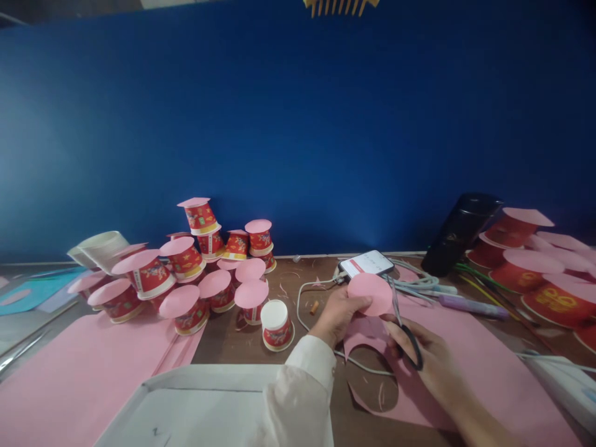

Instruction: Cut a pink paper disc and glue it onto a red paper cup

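My left hand [336,313] pinches a round pink paper disc [371,293] by its lower left edge, thumb on top. A pair of scissors [412,349] with black handles is in my right hand [431,360], its blades pointing up along the disc's right edge. Beneath both hands lies a pink paper sheet [447,329] with a round hole cut from its left part. Left of my sleeve, a red paper cup [278,336] stands upside down, its white base bare.
Red cups topped with pink discs [180,302] crowd the left, some stacked; more red cups [554,301] fill the right. A phone [366,264] with a white cable lies behind my hands. A black bottle [459,233] leans near the blue partition [298,124].
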Demonstrator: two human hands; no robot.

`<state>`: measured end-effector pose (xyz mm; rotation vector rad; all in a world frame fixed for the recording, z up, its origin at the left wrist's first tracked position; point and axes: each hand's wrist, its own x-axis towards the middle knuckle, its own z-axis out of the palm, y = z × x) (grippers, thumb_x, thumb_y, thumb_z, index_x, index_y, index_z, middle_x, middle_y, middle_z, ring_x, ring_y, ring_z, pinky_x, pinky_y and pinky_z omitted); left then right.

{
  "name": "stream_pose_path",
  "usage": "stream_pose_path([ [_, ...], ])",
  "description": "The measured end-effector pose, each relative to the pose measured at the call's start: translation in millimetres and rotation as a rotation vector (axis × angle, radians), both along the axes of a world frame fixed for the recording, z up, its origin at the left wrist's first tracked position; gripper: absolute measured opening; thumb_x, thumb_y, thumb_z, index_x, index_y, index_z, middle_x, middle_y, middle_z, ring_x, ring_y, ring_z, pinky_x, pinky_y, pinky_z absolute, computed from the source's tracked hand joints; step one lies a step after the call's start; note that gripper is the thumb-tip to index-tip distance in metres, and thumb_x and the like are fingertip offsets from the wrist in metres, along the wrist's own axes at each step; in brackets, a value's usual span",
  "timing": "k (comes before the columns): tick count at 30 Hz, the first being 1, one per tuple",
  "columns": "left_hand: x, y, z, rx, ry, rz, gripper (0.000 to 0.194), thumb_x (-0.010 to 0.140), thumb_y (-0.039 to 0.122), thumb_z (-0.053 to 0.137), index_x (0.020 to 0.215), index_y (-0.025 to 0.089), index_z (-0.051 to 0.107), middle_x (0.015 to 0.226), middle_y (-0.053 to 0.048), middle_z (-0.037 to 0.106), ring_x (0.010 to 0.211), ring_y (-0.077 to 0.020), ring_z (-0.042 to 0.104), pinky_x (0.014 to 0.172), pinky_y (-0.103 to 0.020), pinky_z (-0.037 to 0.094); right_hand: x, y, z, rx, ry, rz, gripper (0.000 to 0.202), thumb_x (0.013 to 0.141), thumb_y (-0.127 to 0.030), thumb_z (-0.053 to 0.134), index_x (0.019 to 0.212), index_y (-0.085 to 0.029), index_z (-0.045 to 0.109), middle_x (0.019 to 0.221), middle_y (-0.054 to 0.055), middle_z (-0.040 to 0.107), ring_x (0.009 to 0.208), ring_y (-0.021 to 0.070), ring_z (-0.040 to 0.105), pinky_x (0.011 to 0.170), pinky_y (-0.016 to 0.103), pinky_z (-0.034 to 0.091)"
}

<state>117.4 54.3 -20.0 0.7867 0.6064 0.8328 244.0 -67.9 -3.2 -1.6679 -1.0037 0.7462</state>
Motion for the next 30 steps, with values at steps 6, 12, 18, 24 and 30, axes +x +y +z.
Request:
stream_pose_path([
  [6,-1,-2,2.7,-0.003,-0.001,-0.01,0.063,0.039,0.041,0.099,0.087,0.01,0.074,0.077,-0.009,0.072,0.07,-0.0189,0.063,0.077,-0.035,0.05,4,2,-5.8,-0.064,0.049,0.022,0.047,0.073,-0.067,0.073,0.061,-0.022,0.067,0.059,0.001,0.064,0.059,0.0177,0.057,0.058,0.027,0.049],
  [12,-2,-2,4.4,0.005,-0.001,-0.018,0.063,0.039,0.043,0.1,0.086,0.01,0.074,0.077,-0.009,0.072,0.071,-0.0199,0.063,0.078,-0.036,0.05,3,2,-1.2,-0.063,0.026,0.019,0.041,0.07,-0.062,0.076,0.063,-0.022,0.068,0.06,0.002,0.066,0.06,0.0194,0.059,0.061,0.029,0.052],
  [18,-1,-2,3.0,0.004,-0.015,-0.016,0.062,0.041,0.041,0.1,0.087,0.009,0.075,0.08,-0.009,0.073,0.069,-0.0183,0.063,0.077,-0.035,0.051,2,1,3.8,-0.063,0.002,0.025,0.043,0.073,-0.063,0.072,0.06,-0.023,0.066,0.057,0.002,0.064,0.06,0.0206,0.059,0.059,0.03,0.052],
  [24,-1,-3,3.4,0.009,-0.017,-0.013,0.059,0.042,0.039,0.1,0.087,0.009,0.075,0.079,-0.01,0.074,0.07,-0.0185,0.064,0.074,-0.033,0.051,2,2,-0.4,-0.052,0.039,0.003,0.045,0.071,-0.065,0.074,0.061,-0.022,0.069,0.056,0.002,0.064,0.055,0.0185,0.056,0.055,0.028,0.05],
  [30,-1,-3,5.4,-0.024,-0.005,-0.001,0.062,0.038,0.039,0.099,0.087,0.009,0.075,0.078,-0.01,0.073,0.068,-0.0186,0.063,0.073,-0.033,0.052,3,2,4.4,-0.088,-0.007,0.042,0.045,0.072,-0.066,0.072,0.058,-0.024,0.066,0.056,0.002,0.064,0.059,0.0208,0.06,0.059,0.029,0.052],
])
